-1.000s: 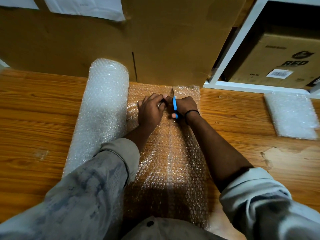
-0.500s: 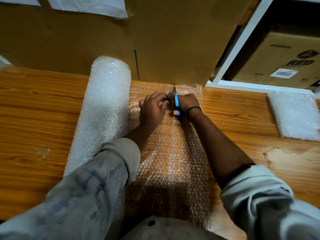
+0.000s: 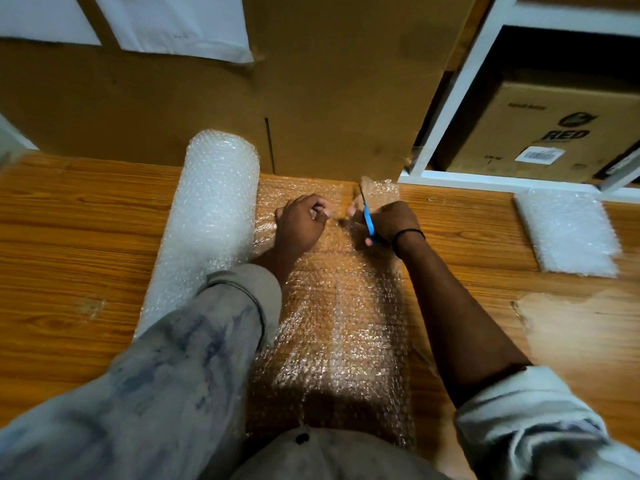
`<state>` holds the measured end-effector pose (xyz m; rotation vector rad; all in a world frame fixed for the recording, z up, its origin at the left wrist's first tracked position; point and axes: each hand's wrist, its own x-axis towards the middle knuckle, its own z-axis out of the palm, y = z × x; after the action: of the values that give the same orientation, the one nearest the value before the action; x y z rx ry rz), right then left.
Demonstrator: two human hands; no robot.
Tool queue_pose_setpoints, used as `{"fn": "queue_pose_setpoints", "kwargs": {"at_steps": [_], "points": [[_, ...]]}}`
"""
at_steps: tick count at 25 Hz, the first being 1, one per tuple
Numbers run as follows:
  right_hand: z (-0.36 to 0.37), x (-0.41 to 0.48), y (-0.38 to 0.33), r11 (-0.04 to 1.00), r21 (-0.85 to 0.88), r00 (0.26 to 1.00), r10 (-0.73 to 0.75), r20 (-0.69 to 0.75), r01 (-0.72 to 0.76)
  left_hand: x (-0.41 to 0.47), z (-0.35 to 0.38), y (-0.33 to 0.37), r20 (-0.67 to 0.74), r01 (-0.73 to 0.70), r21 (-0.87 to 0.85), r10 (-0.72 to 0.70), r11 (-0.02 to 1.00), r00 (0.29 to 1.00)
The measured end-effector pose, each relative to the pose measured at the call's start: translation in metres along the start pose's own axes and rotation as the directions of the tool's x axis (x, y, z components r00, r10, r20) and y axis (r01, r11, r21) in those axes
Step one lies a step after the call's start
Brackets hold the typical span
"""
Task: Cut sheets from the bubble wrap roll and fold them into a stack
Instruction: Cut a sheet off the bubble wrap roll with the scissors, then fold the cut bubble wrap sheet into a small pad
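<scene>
Step in hand: cutting, close to the end of one sheet.

Bubble wrap roll (image 3: 211, 220): lying on the wooden counter (image 3: 69, 244) left of centre, long axis running from near edge to far edge, far end close to the cardboard box (image 3: 214, 109).

Unrolled sheet (image 3: 332, 323): spread flat to the right of the roll, reaching from near edge to far edge.

Right hand (image 3: 391, 220): closed around blue-handled scissors (image 3: 367, 216), blades pointing away toward the far edge, tips just short of the sheet's far border; free corner of wrap lifted beside the blades.

Left hand (image 3: 301, 223): curled shut, pinching or pressing the sheet just left of the cut line; exact grip not discernible.

Judgement on progress: cut line appears to run most of the sheet's length, only a short strip at the far edge left to sever.

Next move calls for: one or two closing snips kept straight, left hand holding the film taut so the blades shear rather than fold it; then scissors set down, loose sheet lifted clear and folded.

Folded stack (image 3: 568, 233): at the right side of the counter near the far edge, well apart from the hands; likely destination for the new sheet.

Surroundings: white shelf frame (image 3: 446, 112) at far right with a printed carton (image 3: 554, 129) inside; papers (image 3: 173, 22) on the box face.

In the way: box wall right behind the sheet's far edge, little room for scissor tips; own forearms covering much of the sheet.
</scene>
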<state>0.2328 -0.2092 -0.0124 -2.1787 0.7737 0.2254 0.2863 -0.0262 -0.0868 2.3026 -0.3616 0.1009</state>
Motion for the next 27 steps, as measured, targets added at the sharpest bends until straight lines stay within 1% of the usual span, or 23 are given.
{"fn": "queue_pose_setpoints", "kwargs": {"at_steps": [1,3,5,7,9,11,13,16,18,20,22,24,26,27], "points": [[-0.007,-0.008,0.010,0.999,-0.038,1.000,-0.003,-0.027,0.002,-0.004,-0.002,0.003,0.022,-0.014,0.024,0.013,1.000,1.000],[-0.015,-0.021,0.026,0.992,-0.123,0.996,-0.017,-0.092,0.006,-0.021,-0.003,0.008,0.045,-0.063,0.124,0.058,0.990,0.997],[-0.021,-0.043,0.044,0.992,-0.128,0.993,-0.037,-0.115,0.023,-0.057,-0.003,0.023,0.006,-0.145,0.162,0.146,0.976,0.989],[-0.021,-0.050,0.056,0.995,-0.095,0.988,-0.048,-0.144,0.034,-0.082,-0.004,0.035,0.010,-0.220,0.130,0.221,0.967,0.975],[-0.024,-0.069,0.071,0.997,-0.016,0.975,-0.083,-0.207,0.081,-0.117,-0.003,0.049,0.098,-0.336,0.180,0.323,0.925,0.941],[-0.027,-0.084,0.081,0.990,0.057,0.953,-0.108,-0.284,0.129,-0.135,-0.003,0.053,0.235,-0.428,0.261,0.373,0.865,0.898],[-0.032,-0.099,0.094,0.988,0.009,0.943,-0.142,-0.302,0.152,-0.148,-0.003,0.051,0.300,-0.432,0.319,0.343,0.844,0.890],[-0.040,-0.118,0.119,0.981,-0.137,0.943,-0.170,-0.285,0.135,-0.161,-0.005,0.051,0.290,-0.320,0.320,0.230,0.892,0.929],[-0.045,-0.128,0.135,0.959,-0.253,0.939,-0.196,-0.283,0.125,-0.172,-0.006,0.052,0.282,-0.292,0.312,0.205,0.904,0.937],[-0.048,-0.136,0.149,0.917,-0.380,0.937,-0.234,-0.258,0.124,-0.186,-0.006,0.054,0.302,-0.326,0.324,0.229,0.888,0.925],[-0.050,-0.141,0.159,0.865,-0.488,0.939,-0.258,-0.227,0.119,-0.199,-0.003,0.058,0.354,-0.374,0.344,0.251,0.861,0.901],[-0.051,-0.146,0.167,0.811,-0.575,0.944,-0.267,-0.196,0.110,-0.209,0.002,0.063,0.388,-0.379,0.360,0.232,0.853,0.892],[-0.051,-0.153,0.174,0.780,-0.612,0.945,-0.283,-0.161,0.129,-0.214,0.007,0.067,0.382,-0.359,0.368,0.212,0.858,0.899],[-0.051,-0.159,0.177,0.773,-0.613,0.938,-0.316,-0.146,0.165,-0.214,0.009,0.068,0.375,-0.350,0.374,0.205,0.859,0.904]]}}
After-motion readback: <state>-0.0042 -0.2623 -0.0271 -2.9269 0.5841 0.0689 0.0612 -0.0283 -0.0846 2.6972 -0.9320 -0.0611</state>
